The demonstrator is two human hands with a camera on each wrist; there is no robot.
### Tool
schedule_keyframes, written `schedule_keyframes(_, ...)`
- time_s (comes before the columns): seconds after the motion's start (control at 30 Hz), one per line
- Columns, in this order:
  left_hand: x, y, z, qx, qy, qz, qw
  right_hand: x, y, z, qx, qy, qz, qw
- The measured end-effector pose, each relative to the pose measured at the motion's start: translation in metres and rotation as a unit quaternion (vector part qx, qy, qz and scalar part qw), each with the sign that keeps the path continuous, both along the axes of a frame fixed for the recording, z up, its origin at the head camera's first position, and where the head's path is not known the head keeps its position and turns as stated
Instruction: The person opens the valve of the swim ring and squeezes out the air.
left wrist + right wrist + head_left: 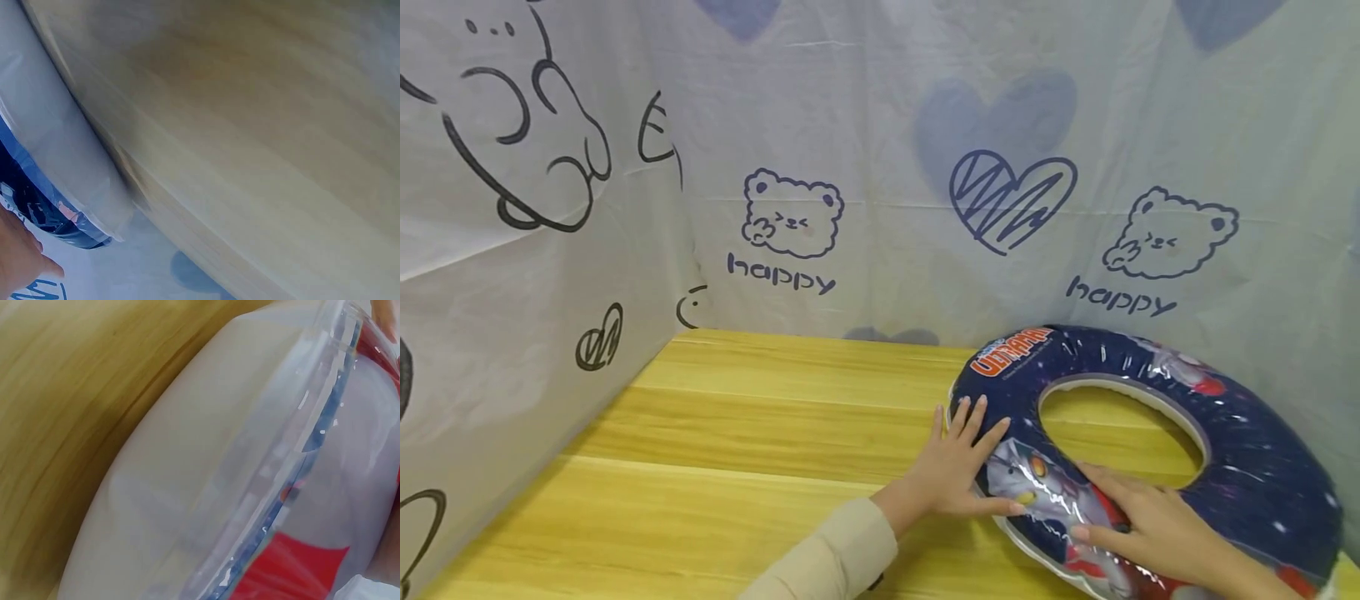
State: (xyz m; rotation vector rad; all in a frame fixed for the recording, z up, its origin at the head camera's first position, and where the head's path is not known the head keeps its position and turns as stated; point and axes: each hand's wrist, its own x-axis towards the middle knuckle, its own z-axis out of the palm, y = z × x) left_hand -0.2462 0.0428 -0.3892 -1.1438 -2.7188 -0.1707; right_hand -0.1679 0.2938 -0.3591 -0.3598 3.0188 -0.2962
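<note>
Toward the right of the wood-grained surface (737, 433) lay a large inflatable ring (1262, 467), glossy navy on top and pale underneath. Its far rim stood in front of the back sheet (865, 125); whether the two touched could not be told. Orange-red lettering (1011, 352) sat at its upper left, printed figures in grey and red ran along the near-left part and the far side, and yellow wood showed through the hole.

On the ring's left side rested the left hand (958, 467), palm down, its fingers straight and fanned apart, the thumb stretched toward the right hand (1157, 521). A puffy cream sleeve (831, 554) covered the left forearm. The right hand lay flat on the near stretch of the tube, beside the hole, with index finger and thumb extended and a gap between them; its remaining fingers were partly hidden. The two hands were near each other but apart, both touching the plastic with relaxed, extended fingers.

From the left wrist, the ring's pale flank curved down close to the wood. From the right wrist, that same pale side bulged beside the surface, with a red printed patch (290, 569) near the bottom.

Behind, the sheet carried two bear drawings over the word "happy", with a scribbled heart (1011, 200) between them.
</note>
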Motion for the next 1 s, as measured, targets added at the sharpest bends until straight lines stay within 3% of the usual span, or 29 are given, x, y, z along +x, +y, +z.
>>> schedule_keyframes(0.13,-0.001,-0.004,0.002,0.003,0.004,-0.012,0.9999,-0.001,-0.006,0.001,-0.006,-0.001,0.006,1.0)
schedule_keyframes(0.37,-0.001,-0.007,0.006,-0.002,0.034,-0.023,0.9992,-0.001,-0.016,0.004,-0.018,0.045,0.036,0.9982)
schedule_keyframes(0.63,-0.003,-0.018,0.007,-0.001,0.04,-0.025,0.9989,-0.002,-0.026,0.005,-0.017,0.065,0.061,0.9959)
schedule_keyframes(1.0,-0.005,-0.037,0.002,-0.002,0.067,-0.025,0.9974,-0.004,-0.044,0.005,-0.022,0.062,0.076,0.9949)
